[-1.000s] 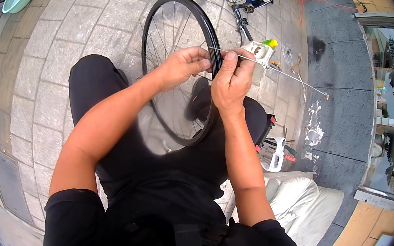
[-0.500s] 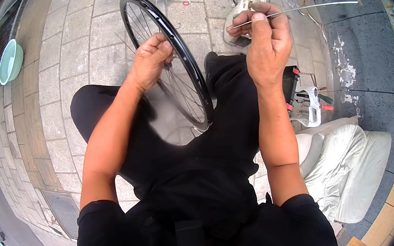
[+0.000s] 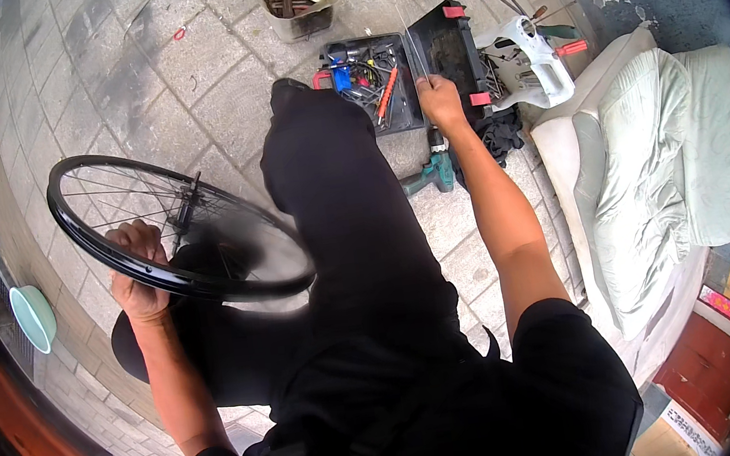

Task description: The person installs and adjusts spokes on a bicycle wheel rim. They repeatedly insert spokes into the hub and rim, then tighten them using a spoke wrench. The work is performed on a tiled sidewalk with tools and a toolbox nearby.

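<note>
My left hand [image 3: 140, 265] is closed around the black rim of a bicycle wheel [image 3: 216, 286], at the left. The wheel leans over my left thigh, its hub and thin spokes showing, and part of the inside is blurred. Out to the right, my right hand [image 3: 440, 100] pinches a long thin silvery spoke [image 3: 414, 48] that points away from me. This hand is over the edge of an open black toolbox [image 3: 417, 120]. Sockets, hand tools and an orange-handled tool [image 3: 387, 96] lie in its tray.
A teal cordless drill [image 3: 439, 172] lies beside my right leg. Beyond the toolbox stands a whitish tub [image 3: 328, 19] of parts. A white plastic frame [image 3: 548, 65] and a cushioned seat [image 3: 645, 182] are at right. A green basin [image 3: 34, 319] is far left.
My view has turned toward the right. The wheel has tipped from nearly upright to flatter and moved left with my left hand. My right hand has lowered to the toolbox, still holding the spoke.
</note>
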The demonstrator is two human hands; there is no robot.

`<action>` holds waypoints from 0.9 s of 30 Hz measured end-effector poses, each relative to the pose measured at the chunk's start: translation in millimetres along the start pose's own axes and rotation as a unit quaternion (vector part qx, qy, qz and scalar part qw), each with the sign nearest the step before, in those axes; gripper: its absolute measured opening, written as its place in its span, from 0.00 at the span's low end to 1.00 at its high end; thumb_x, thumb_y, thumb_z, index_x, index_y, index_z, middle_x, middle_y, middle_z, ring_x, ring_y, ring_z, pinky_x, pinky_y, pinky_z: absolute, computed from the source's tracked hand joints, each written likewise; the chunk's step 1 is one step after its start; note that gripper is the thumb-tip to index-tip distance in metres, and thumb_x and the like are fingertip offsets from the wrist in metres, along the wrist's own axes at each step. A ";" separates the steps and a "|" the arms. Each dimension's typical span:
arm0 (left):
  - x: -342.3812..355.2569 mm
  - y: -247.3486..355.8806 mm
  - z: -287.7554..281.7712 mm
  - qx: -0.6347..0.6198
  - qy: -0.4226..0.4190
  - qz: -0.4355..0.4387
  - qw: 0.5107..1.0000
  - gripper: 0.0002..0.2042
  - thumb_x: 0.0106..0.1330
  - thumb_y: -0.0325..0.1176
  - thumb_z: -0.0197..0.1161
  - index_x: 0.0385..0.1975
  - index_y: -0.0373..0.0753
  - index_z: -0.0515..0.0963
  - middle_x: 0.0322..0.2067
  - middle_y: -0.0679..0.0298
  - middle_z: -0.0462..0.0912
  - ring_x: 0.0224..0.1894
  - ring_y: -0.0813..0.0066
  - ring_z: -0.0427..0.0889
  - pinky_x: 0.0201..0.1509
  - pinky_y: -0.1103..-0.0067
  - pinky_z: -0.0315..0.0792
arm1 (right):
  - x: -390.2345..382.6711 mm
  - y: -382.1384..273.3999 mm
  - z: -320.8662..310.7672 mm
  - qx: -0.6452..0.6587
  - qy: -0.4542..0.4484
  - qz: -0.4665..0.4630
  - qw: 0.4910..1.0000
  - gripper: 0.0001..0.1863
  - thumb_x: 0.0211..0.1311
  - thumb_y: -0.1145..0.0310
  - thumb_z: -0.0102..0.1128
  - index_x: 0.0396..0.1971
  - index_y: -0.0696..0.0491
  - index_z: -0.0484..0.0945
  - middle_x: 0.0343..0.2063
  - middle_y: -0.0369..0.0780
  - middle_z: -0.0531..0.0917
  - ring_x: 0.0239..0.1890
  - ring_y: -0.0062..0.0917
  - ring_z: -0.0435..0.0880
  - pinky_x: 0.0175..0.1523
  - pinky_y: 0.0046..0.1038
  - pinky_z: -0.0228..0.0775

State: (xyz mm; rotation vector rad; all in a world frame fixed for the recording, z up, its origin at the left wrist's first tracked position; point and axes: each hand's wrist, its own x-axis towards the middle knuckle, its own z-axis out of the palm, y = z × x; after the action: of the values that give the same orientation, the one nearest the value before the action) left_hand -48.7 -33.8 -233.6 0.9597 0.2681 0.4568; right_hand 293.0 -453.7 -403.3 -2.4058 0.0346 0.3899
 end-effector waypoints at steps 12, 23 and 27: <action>35.3 -4.5 24.2 0.029 -0.037 -0.066 0.997 0.16 0.73 0.44 0.63 0.24 0.50 0.69 0.17 0.74 0.70 0.25 0.79 0.65 0.39 0.78 0.57 | 65.0 81.8 120.9 -0.252 -0.071 0.245 0.934 0.23 0.66 0.64 0.53 0.53 0.63 0.80 0.57 0.57 0.81 0.60 0.48 0.82 0.65 0.41 0.75; 54.1 -11.0 25.4 0.027 -0.006 -0.085 0.996 0.18 0.75 0.42 0.58 0.19 0.51 0.66 0.13 0.72 0.70 0.22 0.77 0.62 0.41 0.75 0.56 | 75.0 75.7 137.3 -0.287 -0.058 0.279 0.915 0.18 0.65 0.64 0.57 0.48 0.59 0.85 0.52 0.55 0.85 0.58 0.46 0.84 0.62 0.40 0.78; 50.0 -10.4 25.1 0.041 -0.007 -0.068 0.997 0.17 0.76 0.43 0.57 0.21 0.50 0.69 0.14 0.72 0.71 0.22 0.76 0.61 0.41 0.74 0.56 | 74.3 77.6 140.1 -0.321 -0.066 0.267 0.906 0.21 0.67 0.59 0.56 0.51 0.57 0.84 0.53 0.52 0.85 0.57 0.43 0.85 0.61 0.39 0.78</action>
State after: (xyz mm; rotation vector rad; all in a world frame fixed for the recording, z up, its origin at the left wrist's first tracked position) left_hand 8.1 -32.7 -229.3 1.0162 0.3399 0.3162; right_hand 316.2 -416.9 -574.4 -2.9897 0.5998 0.9377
